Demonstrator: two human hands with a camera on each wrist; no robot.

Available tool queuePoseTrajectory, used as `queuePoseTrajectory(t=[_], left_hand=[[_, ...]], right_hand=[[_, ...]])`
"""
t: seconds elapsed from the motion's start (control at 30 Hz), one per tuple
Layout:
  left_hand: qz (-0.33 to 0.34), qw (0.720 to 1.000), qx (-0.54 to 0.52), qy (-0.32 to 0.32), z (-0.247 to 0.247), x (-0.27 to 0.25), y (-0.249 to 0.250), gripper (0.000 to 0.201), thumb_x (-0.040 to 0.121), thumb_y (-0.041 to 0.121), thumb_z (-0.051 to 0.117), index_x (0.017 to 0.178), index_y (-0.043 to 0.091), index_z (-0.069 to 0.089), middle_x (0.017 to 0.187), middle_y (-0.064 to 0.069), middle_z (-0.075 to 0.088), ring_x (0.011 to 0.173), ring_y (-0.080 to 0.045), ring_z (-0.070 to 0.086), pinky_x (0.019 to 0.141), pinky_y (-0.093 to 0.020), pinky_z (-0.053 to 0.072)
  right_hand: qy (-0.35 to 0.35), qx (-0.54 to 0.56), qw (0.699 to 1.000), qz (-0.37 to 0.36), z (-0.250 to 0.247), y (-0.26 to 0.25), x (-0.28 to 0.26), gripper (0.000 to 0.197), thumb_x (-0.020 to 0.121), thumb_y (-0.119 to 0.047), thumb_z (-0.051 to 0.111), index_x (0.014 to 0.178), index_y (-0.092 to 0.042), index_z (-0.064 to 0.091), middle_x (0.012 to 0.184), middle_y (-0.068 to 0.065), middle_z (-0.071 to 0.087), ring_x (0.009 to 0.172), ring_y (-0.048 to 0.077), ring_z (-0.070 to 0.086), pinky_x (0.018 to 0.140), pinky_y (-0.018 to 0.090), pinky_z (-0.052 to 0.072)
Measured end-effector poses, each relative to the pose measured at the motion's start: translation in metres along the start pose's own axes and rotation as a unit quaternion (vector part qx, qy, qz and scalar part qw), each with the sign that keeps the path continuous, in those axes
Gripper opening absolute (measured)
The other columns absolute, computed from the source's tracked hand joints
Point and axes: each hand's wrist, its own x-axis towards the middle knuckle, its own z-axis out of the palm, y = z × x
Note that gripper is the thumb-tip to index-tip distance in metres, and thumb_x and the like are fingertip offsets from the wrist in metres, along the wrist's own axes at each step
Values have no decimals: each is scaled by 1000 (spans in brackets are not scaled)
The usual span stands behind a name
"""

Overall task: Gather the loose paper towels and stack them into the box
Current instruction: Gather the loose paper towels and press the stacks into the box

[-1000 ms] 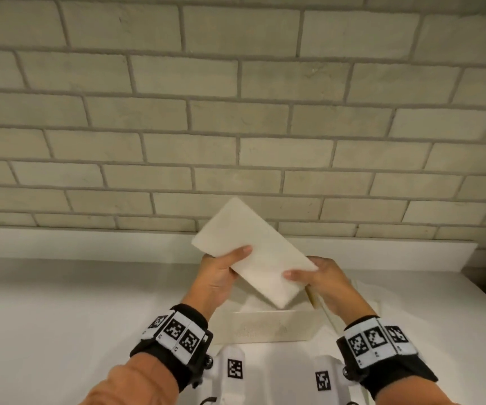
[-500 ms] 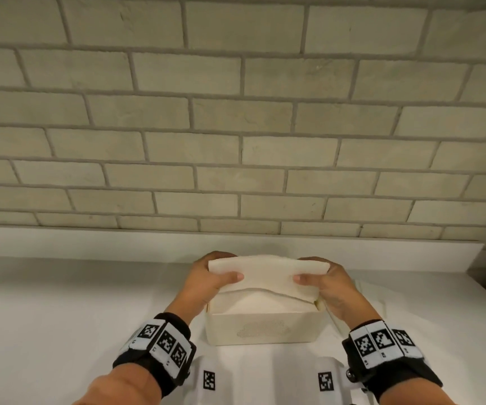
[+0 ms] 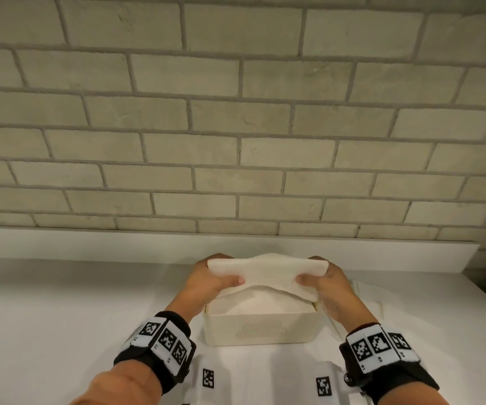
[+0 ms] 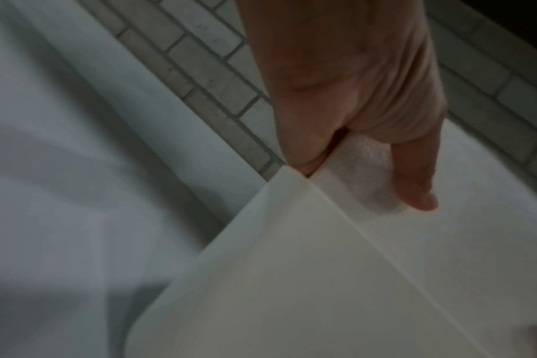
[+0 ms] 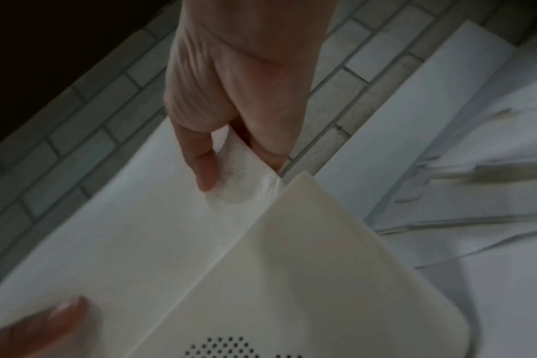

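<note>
Head view: a folded paper towel (image 3: 268, 273) hangs just above the open box (image 3: 260, 328), its ends pinched by the left hand (image 3: 206, 283) and right hand (image 3: 329, 287). More loose towels (image 3: 364, 296) lie right of the box; the white counter (image 3: 60, 317) spreads leftward, and the wall ledge (image 3: 90, 244) runs behind.
</note>
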Motion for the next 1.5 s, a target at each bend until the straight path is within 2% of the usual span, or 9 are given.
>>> queuePoseTrajectory(t=[0.13,0.33,0.47,0.63,0.77,0.97,1.23,1.4,1.5], left_hand=[[-19,999,32,-10,2,-2,-4,46,64,-1,82,102,11,61,103,-8,67,101,-26,63,93,-40,51],[8,1000,29,-6,-4,-4,0,34,71,-3,76,86,22,60,92,-7,66,86,-25,64,83,-41,55],[17,996,84,0,-2,-8,-3,35,78,5,72,105,18,54,102,-4,63,93,-22,63,84,-33,52],[2,984,164,71,-5,-1,3,65,86,18,66,139,15,29,99,-13,64,87,-26,63,76,-30,50],[38,886,461,41,2,-7,0,67,92,29,54,147,22,17,84,-5,61,81,-22,62,69,-27,48],[91,721,687,12,11,-2,-11,31,95,33,44,123,22,53,125,-1,57,119,-21,50,101,-31,33],[51,644,764,-15,14,2,-8,37,85,16,45,118,19,61,123,-8,52,121,-29,37,99,-35,34],[23,636,771,-18,14,-8,7,38,84,16,47,120,10,57,126,-12,45,122,-32,34,101,-35,35],[98,717,689,32,26,-19,13,37,79,10,56,115,11,65,114,-14,56,112,-35,43,89,-37,42]], right_hand=[[-20,-80,996,18,6,2,-7,36,78,-1,71,105,-19,55,101,4,63,97,25,60,58,25,45],[24,-58,998,12,1,2,-7,32,78,-1,71,102,-16,57,106,9,64,99,27,60,80,36,51],[32,-168,985,-18,3,1,-11,39,82,-10,68,116,-20,51,112,9,64,98,23,60,80,34,53],[77,-251,963,-63,0,-11,-8,58,91,-30,58,142,-32,31,69,2,51,66,13,54,56,19,41],[25,-501,861,-83,5,0,-4,33,96,-34,45,128,-40,52,106,-9,66,107,19,59,92,32,38],[42,-634,769,-67,14,16,4,30,94,-29,42,112,-39,64,114,-9,66,109,17,53,81,33,28],[35,-731,681,-24,25,8,3,34,90,-16,40,122,-12,51,118,7,62,115,24,47,97,39,31],[60,-689,719,-70,25,-5,-13,32,85,-14,49,115,-12,60,116,7,62,115,26,45,95,38,31],[131,-569,806,-98,4,-10,-35,29,87,-21,51,111,-20,67,113,5,64,111,25,49,90,35,35]])
